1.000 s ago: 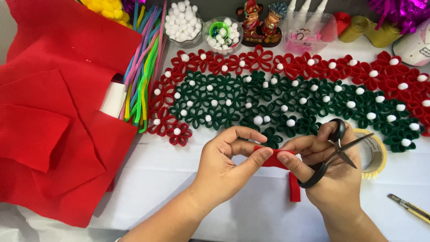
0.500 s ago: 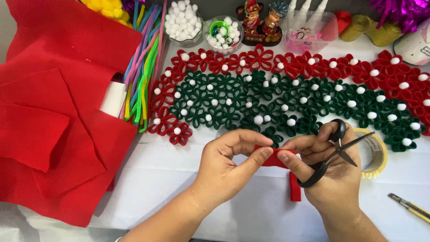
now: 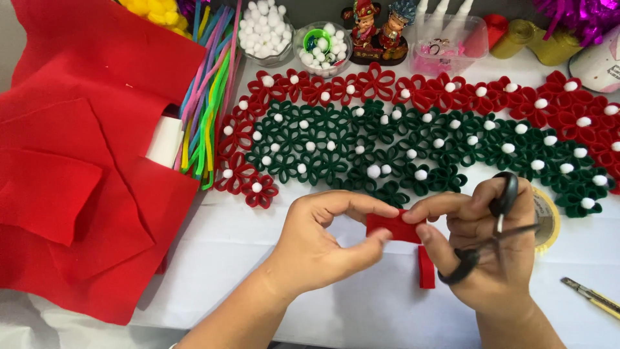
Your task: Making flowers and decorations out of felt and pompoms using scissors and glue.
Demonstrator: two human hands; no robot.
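From the head camera, much is cut off: the mat of felt flowers point(image 3: 413, 139) runs off the right edge, the yellow and purple tufts at the top corners are only partly in frame, and the roll of tape point(image 3: 549, 216) behind the right hand point(image 3: 491, 252) shows just a sliver of its rim. How far the red felt strip point(image 3: 394, 226) extends inside the fingers cannot be made out, since both hands cover its ends. The left hand point(image 3: 323, 242) is half closed, thumb and forefinger pinching the left end of the strip; the right hand pinches the other end between thumb and forefinger, while its remaining fingers are threaded through the handles of black scissors point(image 3: 494, 236), whose blades lie nearly together and point away to the right. One more red strip point(image 3: 426, 266) lies on the white table point(image 3: 361, 310) just below the gap between the hands. Beyond the hands, past the flower mat, stand two bowls of white pompoms point(image 3: 265, 32), two small figurines point(image 3: 381, 29) and one clear plastic box point(image 3: 449, 39). Far left of the left hand lie red felt sheets point(image 3: 77, 161) and a bundle of coloured pipe cleaners point(image 3: 206, 103). Right of the right hand, one craft knife point(image 3: 591, 297) lies partly out of frame.
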